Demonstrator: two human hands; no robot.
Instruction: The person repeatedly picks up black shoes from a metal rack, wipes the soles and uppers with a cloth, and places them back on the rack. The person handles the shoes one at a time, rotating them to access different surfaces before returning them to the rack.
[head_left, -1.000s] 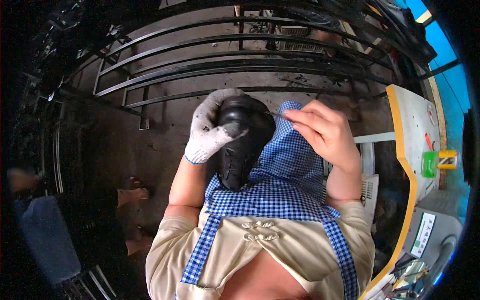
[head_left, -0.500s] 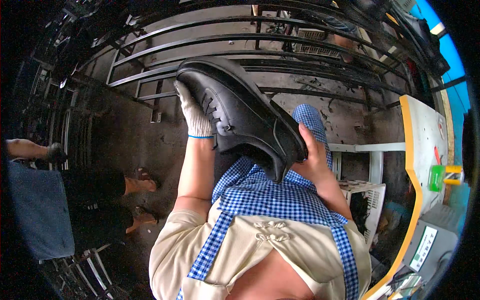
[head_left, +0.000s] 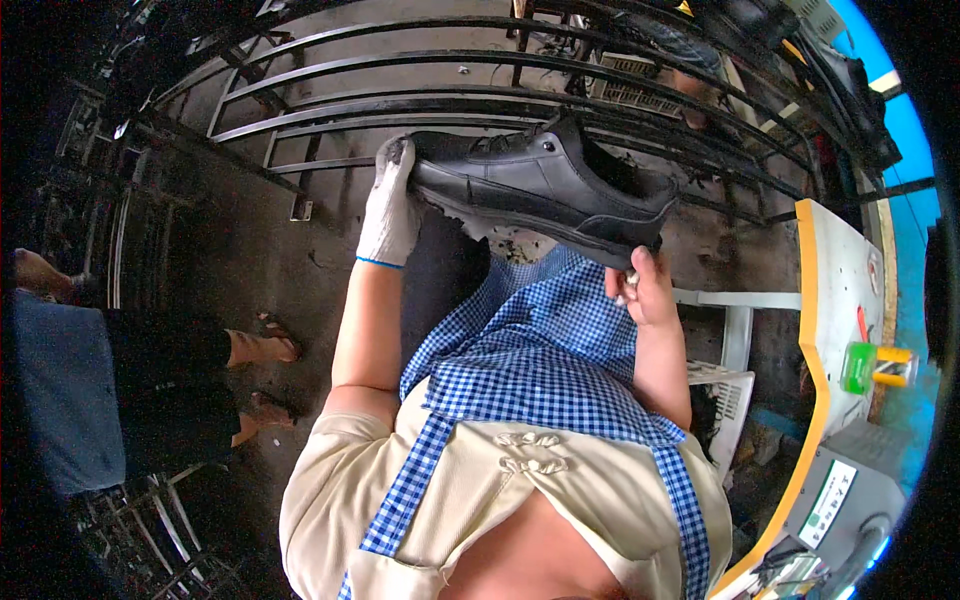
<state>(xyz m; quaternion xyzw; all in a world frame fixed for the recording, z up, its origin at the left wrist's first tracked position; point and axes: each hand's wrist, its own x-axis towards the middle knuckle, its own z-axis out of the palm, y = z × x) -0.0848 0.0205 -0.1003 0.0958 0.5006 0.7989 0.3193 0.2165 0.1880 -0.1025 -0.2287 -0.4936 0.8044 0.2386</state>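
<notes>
A black leather lace-up shoe (head_left: 530,185) is held up in front of me, lying on its side-on profile with toe to the left and heel to the right. My left hand (head_left: 392,200), in a white knit glove with a blue cuff edge, is closed around the toe end. Ragged pale fluff or scraps hang along the sole edge near the toe. Bare and curled, my right hand (head_left: 645,288) grips the underside of the heel, thumb against the sole edge. Small whitish bits show between its fingers; I cannot make out what they are.
Dark metal rack bars (head_left: 420,65) run across the far side. A white worktable (head_left: 845,290) with a yellow edge stands at right, bearing a green-and-yellow object (head_left: 858,367) and a grey machine box (head_left: 850,490). Below it is a white crate (head_left: 730,410). Another person (head_left: 75,390) is at left.
The shoe has been turned from a top-down slant to a nearly level side view, sole edge toward me. My right hand has shifted down below the heel; my left stays on the toe.
</notes>
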